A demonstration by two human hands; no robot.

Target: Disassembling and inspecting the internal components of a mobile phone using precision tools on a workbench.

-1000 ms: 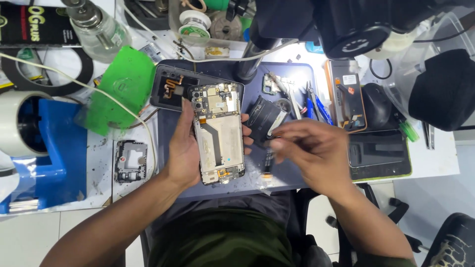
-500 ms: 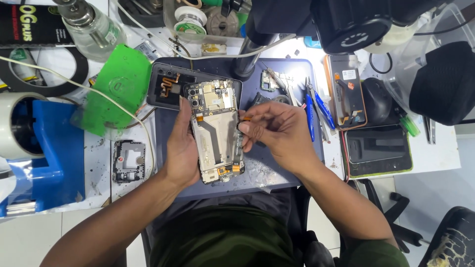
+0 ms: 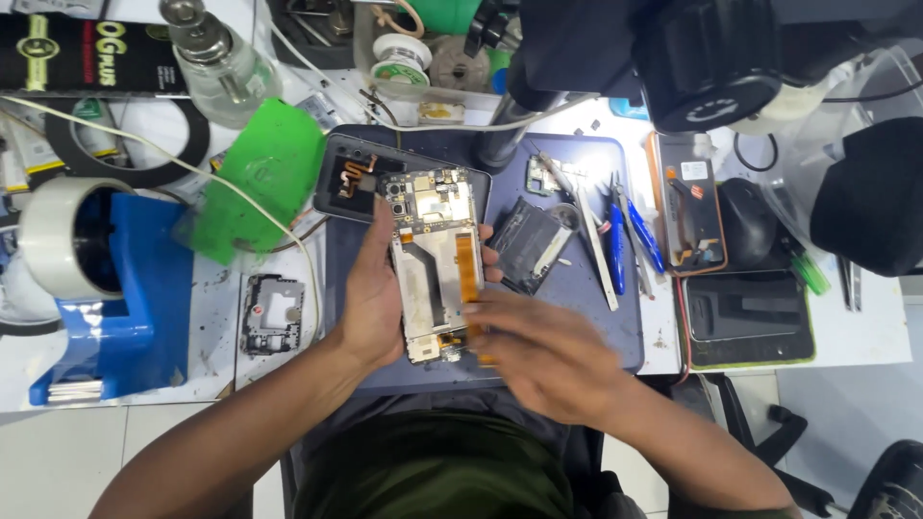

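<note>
My left hand [image 3: 370, 293] holds an opened phone body [image 3: 431, 261] by its left edge, over a blue work mat [image 3: 596, 327]. The phone's back is off, so its circuit board shows at the top and an orange flex strip runs down the right side. My right hand [image 3: 538, 351] is blurred with motion at the phone's lower right corner, fingers near the bottom of the flex strip. I cannot tell whether anything small is pinched in those fingers.
A dark phone back cover [image 3: 351, 178] lies behind the phone. A black part [image 3: 529, 242], tweezers [image 3: 591, 240] and blue-handled tools [image 3: 630, 235] lie on the mat's right. Another phone [image 3: 690, 202], a metal frame [image 3: 271, 312], a green sheet [image 3: 264, 178], a tape roll [image 3: 58, 235].
My right hand went from the mat's right side to the phone's upper right edge, and has now dropped to the phone's lower right corner. My left hand still holds the phone.
</note>
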